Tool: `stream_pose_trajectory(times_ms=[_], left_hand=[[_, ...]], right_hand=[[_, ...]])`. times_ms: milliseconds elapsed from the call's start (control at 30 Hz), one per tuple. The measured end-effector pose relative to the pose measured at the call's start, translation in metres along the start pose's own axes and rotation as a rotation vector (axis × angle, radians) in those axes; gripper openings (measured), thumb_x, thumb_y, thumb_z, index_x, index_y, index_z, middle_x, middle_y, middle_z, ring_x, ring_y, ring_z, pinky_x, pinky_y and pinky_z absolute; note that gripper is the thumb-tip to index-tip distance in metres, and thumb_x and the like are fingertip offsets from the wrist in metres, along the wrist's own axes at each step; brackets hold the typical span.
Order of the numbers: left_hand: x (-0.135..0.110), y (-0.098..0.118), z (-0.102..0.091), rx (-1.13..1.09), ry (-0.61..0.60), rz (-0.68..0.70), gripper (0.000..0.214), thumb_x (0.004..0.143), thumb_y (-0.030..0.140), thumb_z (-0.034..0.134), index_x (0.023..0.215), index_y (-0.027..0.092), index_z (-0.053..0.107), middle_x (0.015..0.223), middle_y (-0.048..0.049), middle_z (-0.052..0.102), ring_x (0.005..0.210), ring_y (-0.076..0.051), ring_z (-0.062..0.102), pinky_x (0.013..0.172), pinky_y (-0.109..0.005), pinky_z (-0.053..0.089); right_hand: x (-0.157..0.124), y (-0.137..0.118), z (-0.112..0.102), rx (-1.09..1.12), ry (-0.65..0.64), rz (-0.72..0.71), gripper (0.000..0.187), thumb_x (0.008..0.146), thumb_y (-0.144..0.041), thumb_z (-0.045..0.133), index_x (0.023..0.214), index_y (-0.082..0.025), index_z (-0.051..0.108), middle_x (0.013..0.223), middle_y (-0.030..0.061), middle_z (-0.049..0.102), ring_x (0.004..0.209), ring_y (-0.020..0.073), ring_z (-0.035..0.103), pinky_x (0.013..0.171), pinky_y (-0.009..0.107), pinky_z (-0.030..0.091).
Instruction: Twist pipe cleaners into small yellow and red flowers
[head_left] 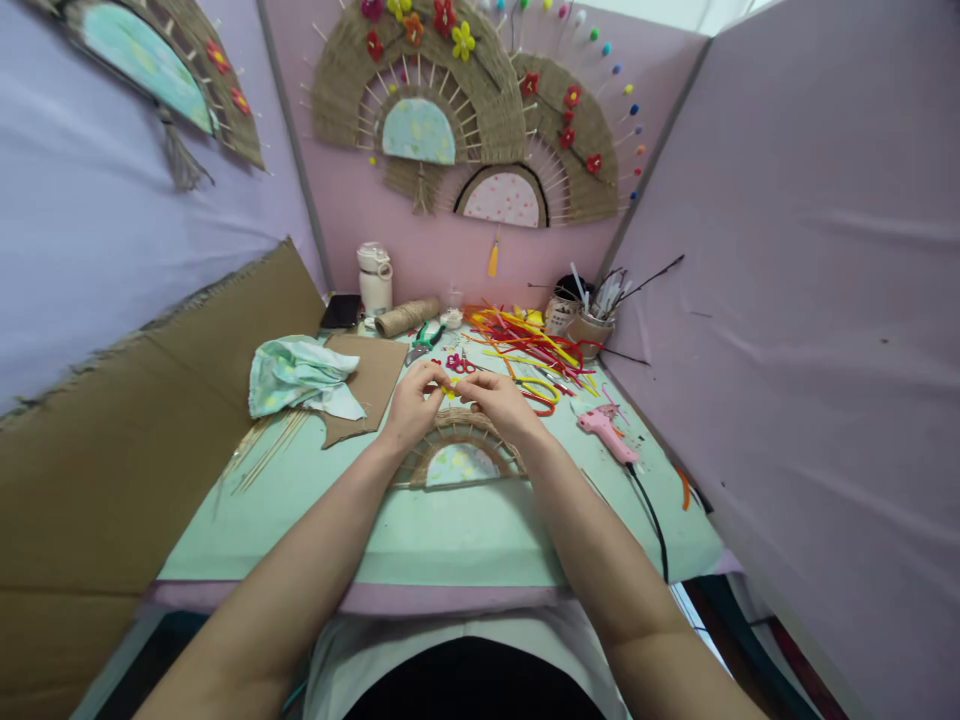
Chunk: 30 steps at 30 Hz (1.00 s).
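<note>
My left hand [415,402] and my right hand [498,400] meet over the middle of the table, thumbs and fingers pinched together. Between the fingertips shows a small yellow pipe-cleaner piece [450,388], partly hidden, its exact shape hard to make out. Just below the hands lies a half-round fan [459,428] woven of brown twine over thin ribs, with a pale green and yellow fabric half-disc [461,464] at its base. My wrists cover parts of its sides. Beyond the fingers rest pink-handled scissors [460,363] and green-handled pliers [425,340].
Bright pipe cleaners [532,340] are heaped at the back right, near orange-handled scissors [540,392]. A pink glue gun [609,436] with a black cord lies right. Left are crumpled cloth [300,375], cut cardboard [375,375] and thin sticks [271,450]. A twine roll [409,316] and bottle [375,280] stand behind.
</note>
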<state>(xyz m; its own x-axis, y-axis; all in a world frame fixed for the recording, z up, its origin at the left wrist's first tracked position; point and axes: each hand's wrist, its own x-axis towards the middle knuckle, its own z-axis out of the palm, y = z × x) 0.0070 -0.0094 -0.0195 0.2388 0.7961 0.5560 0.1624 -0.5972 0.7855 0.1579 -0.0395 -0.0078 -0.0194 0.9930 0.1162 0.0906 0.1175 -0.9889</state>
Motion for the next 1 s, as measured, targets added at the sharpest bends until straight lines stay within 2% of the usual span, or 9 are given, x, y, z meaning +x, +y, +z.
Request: stream_pose_trajectory(times_ms=[100, 167, 233, 300, 400, 667, 833, 1000], left_hand=[[0.0, -0.004, 0.004, -0.132, 0.05, -0.13, 0.023, 0.071, 0.019, 0.054, 0.094, 0.018, 0.055, 0.087, -0.0029, 0.058, 0.082, -0.014, 0.057, 0.071, -0.027, 0.047], [0.0, -0.006, 0.006, -0.184, 0.069, -0.229, 0.031, 0.07, 0.024, 0.059, 0.099, 0.017, 0.053, 0.085, -0.0023, 0.059, 0.077, -0.014, 0.058, 0.07, -0.028, 0.048], [-0.001, -0.004, 0.009, -0.218, 0.028, -0.327, 0.032, 0.068, 0.029, 0.063, 0.096, 0.016, 0.053, 0.08, -0.0021, 0.06, 0.072, -0.014, 0.06, 0.068, -0.029, 0.049], [-0.002, -0.001, 0.011, -0.285, -0.032, -0.427, 0.033, 0.066, 0.031, 0.066, 0.093, 0.015, 0.054, 0.074, -0.0019, 0.061, 0.068, -0.014, 0.061, 0.068, -0.029, 0.05], [-0.004, 0.004, 0.012, -0.403, -0.053, -0.531, 0.033, 0.062, 0.032, 0.07, 0.087, 0.014, 0.057, 0.071, -0.0016, 0.064, 0.065, -0.014, 0.062, 0.069, -0.03, 0.051], [-0.004, 0.0, 0.01, -0.399, -0.081, -0.596, 0.015, 0.061, 0.025, 0.069, 0.069, 0.014, 0.061, 0.062, -0.0012, 0.064, 0.061, -0.013, 0.062, 0.062, -0.026, 0.05], [-0.003, 0.006, 0.005, -0.338, -0.162, -0.673, 0.007, 0.062, 0.019, 0.066, 0.065, 0.015, 0.061, 0.053, 0.0009, 0.062, 0.049, -0.01, 0.056, 0.05, -0.021, 0.045], [-0.002, 0.007, -0.001, -0.364, -0.27, -0.671, 0.004, 0.061, 0.017, 0.065, 0.062, 0.014, 0.064, 0.054, 0.0003, 0.062, 0.049, -0.008, 0.054, 0.052, -0.021, 0.045]], right_hand=[[0.003, 0.007, 0.004, -0.045, 0.097, -0.092, 0.026, 0.069, -0.042, 0.058, 0.071, -0.016, 0.065, 0.065, -0.0003, 0.059, 0.062, 0.0113, 0.05, 0.06, 0.024, 0.04], [0.002, 0.013, 0.006, -0.071, 0.178, -0.143, 0.028, 0.071, -0.042, 0.056, 0.073, -0.016, 0.065, 0.067, 0.0005, 0.06, 0.064, 0.0124, 0.051, 0.063, 0.025, 0.041], [-0.001, 0.017, 0.007, -0.096, 0.224, -0.173, 0.028, 0.072, -0.043, 0.056, 0.074, -0.016, 0.065, 0.068, 0.0008, 0.06, 0.065, 0.0128, 0.051, 0.064, 0.025, 0.041], [-0.005, 0.018, 0.007, -0.121, 0.22, -0.193, 0.028, 0.073, -0.042, 0.055, 0.074, -0.016, 0.065, 0.068, 0.0008, 0.06, 0.065, 0.0129, 0.05, 0.063, 0.025, 0.04], [-0.009, 0.017, 0.007, -0.143, 0.196, -0.183, 0.028, 0.073, -0.042, 0.054, 0.073, -0.016, 0.065, 0.068, 0.0008, 0.06, 0.064, 0.0131, 0.05, 0.063, 0.025, 0.04], [-0.011, 0.015, 0.002, -0.154, 0.158, -0.113, 0.029, 0.07, -0.042, 0.056, 0.071, -0.015, 0.066, 0.067, 0.0013, 0.062, 0.063, 0.0133, 0.051, 0.06, 0.025, 0.039], [-0.011, 0.015, -0.004, -0.194, 0.089, -0.07, 0.025, 0.069, -0.038, 0.056, 0.069, -0.015, 0.065, 0.065, 0.0008, 0.061, 0.061, 0.0125, 0.05, 0.057, 0.024, 0.038], [-0.014, 0.01, -0.007, -0.205, 0.03, -0.002, 0.022, 0.069, -0.036, 0.057, 0.068, -0.015, 0.064, 0.062, -0.0004, 0.058, 0.058, 0.0112, 0.047, 0.053, 0.023, 0.035]])
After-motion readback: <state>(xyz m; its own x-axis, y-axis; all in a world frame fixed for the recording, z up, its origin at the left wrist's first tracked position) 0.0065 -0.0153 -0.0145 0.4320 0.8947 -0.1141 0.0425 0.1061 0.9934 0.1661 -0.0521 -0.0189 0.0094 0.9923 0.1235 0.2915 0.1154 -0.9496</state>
